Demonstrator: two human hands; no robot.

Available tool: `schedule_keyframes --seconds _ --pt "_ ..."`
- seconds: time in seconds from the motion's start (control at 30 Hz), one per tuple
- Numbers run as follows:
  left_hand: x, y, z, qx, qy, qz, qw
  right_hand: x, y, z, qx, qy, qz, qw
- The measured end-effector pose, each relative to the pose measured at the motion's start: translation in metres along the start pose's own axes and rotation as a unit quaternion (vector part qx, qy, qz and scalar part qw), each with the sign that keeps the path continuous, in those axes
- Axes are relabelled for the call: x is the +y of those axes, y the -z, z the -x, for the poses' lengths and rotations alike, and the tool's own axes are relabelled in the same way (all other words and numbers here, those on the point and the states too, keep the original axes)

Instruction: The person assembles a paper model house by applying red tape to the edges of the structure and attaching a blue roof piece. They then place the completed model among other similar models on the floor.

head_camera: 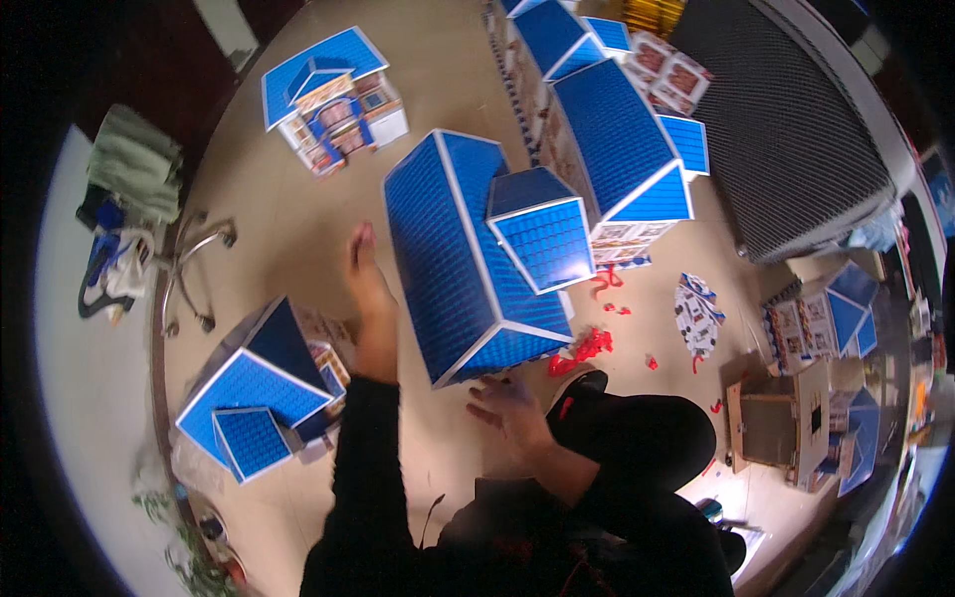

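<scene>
Before me stands a large model house with a blue tiled roof [436, 246], white ridge strips and a protruding dormer [543, 242]. My left hand [368, 298] is stretched out along its left side, fingers extended, holding nothing. At the near end of the house is my right hand [511, 414], its fingers spread and blurred. Whether these fingertips touch the wall is hidden under the roof's edge. To the left of my left forearm sits a smaller model house [254, 403] with a similar blue roof.
Another model house [336, 97] stands farther off, and a row of joined houses [615, 142] runs along the right. Red scraps [593, 345] and printed pieces [698, 315] litter the floor. A dark mesh panel [791, 134], a wooden stool [780, 425] and a chair base [190, 269] flank the area.
</scene>
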State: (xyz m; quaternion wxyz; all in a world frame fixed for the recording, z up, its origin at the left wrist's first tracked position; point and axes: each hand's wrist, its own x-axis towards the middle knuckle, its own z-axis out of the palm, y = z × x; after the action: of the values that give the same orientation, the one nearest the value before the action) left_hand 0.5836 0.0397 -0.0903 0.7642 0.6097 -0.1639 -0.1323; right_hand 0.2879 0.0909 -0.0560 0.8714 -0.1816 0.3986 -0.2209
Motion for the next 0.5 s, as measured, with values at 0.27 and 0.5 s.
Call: schedule_keyframes --seconds 0.27,0.5 --pt "0.02 0.018 0.206 0.047 0.326 0.173 0.928 -0.025 -0.023 -0.018 -0.04 0.008 0.02 0.999" --pt "-0.02 -0.065 0.097 0.134 0.272 0.182 0.935 -0.103 -0.019 -0.113 -0.13 -0.028 0.124 0.983"
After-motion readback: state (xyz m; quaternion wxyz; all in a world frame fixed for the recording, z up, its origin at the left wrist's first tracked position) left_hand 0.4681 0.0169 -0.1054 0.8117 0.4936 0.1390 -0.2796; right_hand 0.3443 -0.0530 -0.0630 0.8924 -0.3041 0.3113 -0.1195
